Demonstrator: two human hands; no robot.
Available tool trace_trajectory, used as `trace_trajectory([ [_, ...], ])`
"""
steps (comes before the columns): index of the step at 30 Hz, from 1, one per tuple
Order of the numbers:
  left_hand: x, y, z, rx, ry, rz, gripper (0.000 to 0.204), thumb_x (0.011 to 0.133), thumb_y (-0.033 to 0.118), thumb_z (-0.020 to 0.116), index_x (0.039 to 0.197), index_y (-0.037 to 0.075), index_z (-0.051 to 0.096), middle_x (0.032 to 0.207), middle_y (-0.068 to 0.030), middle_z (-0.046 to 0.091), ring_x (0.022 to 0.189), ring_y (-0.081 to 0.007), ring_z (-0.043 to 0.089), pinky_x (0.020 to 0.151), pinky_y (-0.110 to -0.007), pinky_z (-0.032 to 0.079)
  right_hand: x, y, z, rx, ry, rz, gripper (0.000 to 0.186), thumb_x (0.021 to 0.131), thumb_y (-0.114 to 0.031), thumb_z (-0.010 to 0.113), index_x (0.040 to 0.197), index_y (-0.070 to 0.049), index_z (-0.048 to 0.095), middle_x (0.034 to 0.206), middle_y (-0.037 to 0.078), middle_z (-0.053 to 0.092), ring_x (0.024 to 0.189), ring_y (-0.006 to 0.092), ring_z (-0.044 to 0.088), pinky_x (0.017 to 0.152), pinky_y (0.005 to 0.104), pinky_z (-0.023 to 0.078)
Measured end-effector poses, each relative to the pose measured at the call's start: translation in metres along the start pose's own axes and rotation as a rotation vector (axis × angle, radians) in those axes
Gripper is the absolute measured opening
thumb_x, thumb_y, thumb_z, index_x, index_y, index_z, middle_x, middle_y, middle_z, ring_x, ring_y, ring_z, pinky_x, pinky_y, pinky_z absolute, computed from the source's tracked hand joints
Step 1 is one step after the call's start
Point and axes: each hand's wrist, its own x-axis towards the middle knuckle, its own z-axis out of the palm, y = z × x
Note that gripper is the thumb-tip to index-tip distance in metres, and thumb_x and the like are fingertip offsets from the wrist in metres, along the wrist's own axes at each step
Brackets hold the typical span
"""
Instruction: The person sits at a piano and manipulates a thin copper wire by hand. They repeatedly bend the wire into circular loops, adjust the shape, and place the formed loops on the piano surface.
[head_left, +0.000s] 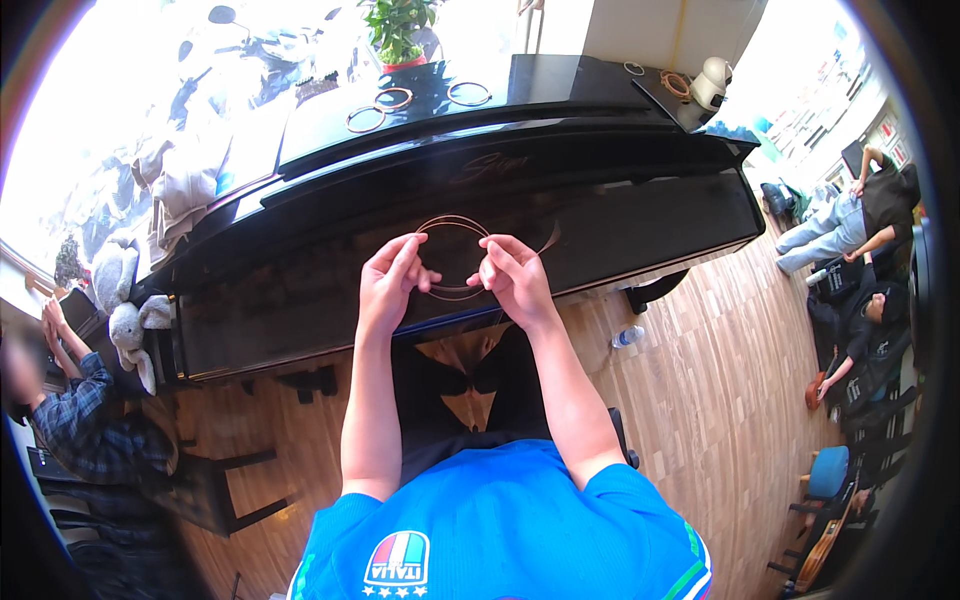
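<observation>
A coil of thin copper-coloured wire, like an instrument string (452, 217), is held up between my two hands in front of a black upright piano (650, 215). The thumb and forefinger of my left hand (385, 285) pinch its left side, the other fingers curled near the lower part of the loop. On the opposite side my right hand (522, 287) grips the same coil, and a loose end sticks out past that hand to the right. More wire coils (410, 99) lie on the piano top, beyond my hands.
A potted plant (395, 30), a white camera-like device (711, 84) and a light brown coil (676, 84) stand on the piano. Grey plush toy (128, 325) hangs at its left end. A bottle (627, 337) lies on the wooden floor. People are at both sides.
</observation>
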Motion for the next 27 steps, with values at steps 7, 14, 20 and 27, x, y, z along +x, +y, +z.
trace_trajectory([
  [7, -0.014, 0.017, 0.006, 0.126, 0.071, -0.162, 0.026, 0.102, 0.020, 0.060, 0.117, 0.000, 0.067, 0.067, 0.0087, 0.042, 0.053, 0.0012, 0.037, 0.040, -0.016, 0.026, -0.028, -0.024, -0.011, 0.252, -0.078, 0.017, 0.057, 0.106, -0.044, 0.045, 0.138, 0.003, 0.052, 0.084, 0.008, 0.069, 0.083, 0.0185, 0.068, 0.100, 0.0468, 0.051],
  [14, -0.022, 0.024, 0.011, 0.209, 0.037, -0.196, 0.027, 0.104, 0.022, 0.057, 0.118, 0.001, 0.068, 0.065, 0.0090, 0.041, 0.053, 0.0013, 0.036, 0.043, -0.017, 0.026, -0.038, -0.050, -0.014, -0.351, 0.056, 0.170, 0.028, 0.098, -0.014, 0.066, 0.121, 0.002, 0.066, 0.086, 0.008, 0.072, 0.080, 0.0151, 0.071, 0.080, 0.0286, 0.059],
  [20, -0.026, 0.028, 0.012, 0.176, -0.058, -0.202, 0.034, 0.107, 0.029, 0.051, 0.122, 0.003, 0.067, 0.067, 0.0071, 0.043, 0.055, -0.0010, 0.037, 0.049, -0.018, 0.033, -0.041, -0.066, -0.008, -0.650, 0.053, 0.212, 0.018, 0.097, -0.011, 0.065, 0.108, 0.003, 0.070, 0.085, 0.007, 0.071, 0.078, 0.0127, 0.070, 0.078, 0.0274, 0.058],
  [27, -0.034, 0.033, 0.013, 0.067, -0.049, -0.193, 0.039, 0.108, 0.028, 0.046, 0.125, -0.002, 0.063, 0.096, -0.0108, 0.068, 0.084, -0.0182, 0.067, 0.074, -0.033, 0.058, -0.039, -0.061, -0.024, -0.174, 0.194, 0.047, 0.017, 0.101, -0.013, 0.061, 0.110, 0.000, 0.067, 0.067, -0.003, 0.052, 0.057, 0.0051, 0.049, 0.057, 0.0239, 0.050],
])
